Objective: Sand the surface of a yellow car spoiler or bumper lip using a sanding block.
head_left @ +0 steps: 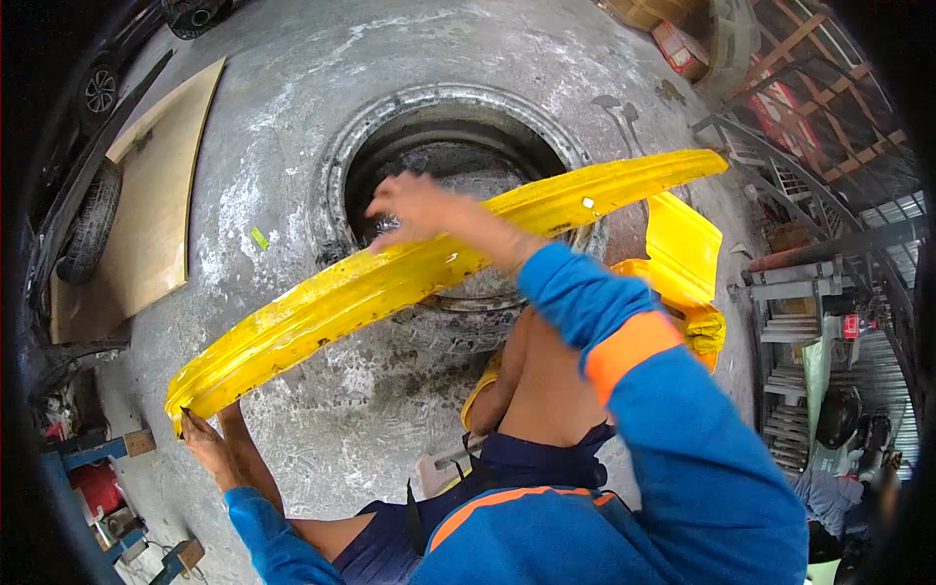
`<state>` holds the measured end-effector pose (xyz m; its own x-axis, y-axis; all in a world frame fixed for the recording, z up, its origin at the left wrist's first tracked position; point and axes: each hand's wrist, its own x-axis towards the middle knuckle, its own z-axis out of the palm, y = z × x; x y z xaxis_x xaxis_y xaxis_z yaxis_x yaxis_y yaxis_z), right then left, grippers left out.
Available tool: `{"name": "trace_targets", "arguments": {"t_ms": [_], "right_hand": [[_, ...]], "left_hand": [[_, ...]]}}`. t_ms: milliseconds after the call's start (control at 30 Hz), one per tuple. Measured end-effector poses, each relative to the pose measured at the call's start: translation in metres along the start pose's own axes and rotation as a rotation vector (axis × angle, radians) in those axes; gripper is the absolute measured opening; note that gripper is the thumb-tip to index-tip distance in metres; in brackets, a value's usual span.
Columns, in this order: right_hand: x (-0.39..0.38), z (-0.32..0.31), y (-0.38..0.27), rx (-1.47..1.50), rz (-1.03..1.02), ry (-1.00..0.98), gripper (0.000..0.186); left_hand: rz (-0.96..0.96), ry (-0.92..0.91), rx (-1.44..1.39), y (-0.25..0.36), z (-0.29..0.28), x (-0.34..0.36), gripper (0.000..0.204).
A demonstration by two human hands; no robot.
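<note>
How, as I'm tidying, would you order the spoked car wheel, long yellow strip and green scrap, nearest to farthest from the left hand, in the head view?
1. Long yellow strip: left end in the left hand.
2. Green scrap: floor, ahead.
3. Spoked car wheel: far upper left.

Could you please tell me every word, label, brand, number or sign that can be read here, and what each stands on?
No text can be read with certainty.
Red-and-white box at the upper right: its markings are too small and blurred to read.
Small white square patch on the long curved yellow panel: no legible lettering.
</note>
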<state>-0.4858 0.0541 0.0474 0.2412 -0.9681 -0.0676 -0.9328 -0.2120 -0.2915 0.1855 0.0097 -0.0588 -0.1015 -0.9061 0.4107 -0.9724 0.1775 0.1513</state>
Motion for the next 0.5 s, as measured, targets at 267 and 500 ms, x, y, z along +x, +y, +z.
{"name": "trace_targets", "arguments": {"t_ms": [267, 500], "right_hand": [[-0.249, -0.089, 0.176, 0.173, 0.519, 0.421, 0.034], [-0.555, 0.071, 0.15, 0.134, 1.329, 0.483, 0.041]], "left_hand": [[-0.099, -0.098, 0.009, -0.044, 0.016, 0.013, 0.046], [-0.232, -0.219, -0.081, -0.068, -0.015, 0.051, 0.06]]}}
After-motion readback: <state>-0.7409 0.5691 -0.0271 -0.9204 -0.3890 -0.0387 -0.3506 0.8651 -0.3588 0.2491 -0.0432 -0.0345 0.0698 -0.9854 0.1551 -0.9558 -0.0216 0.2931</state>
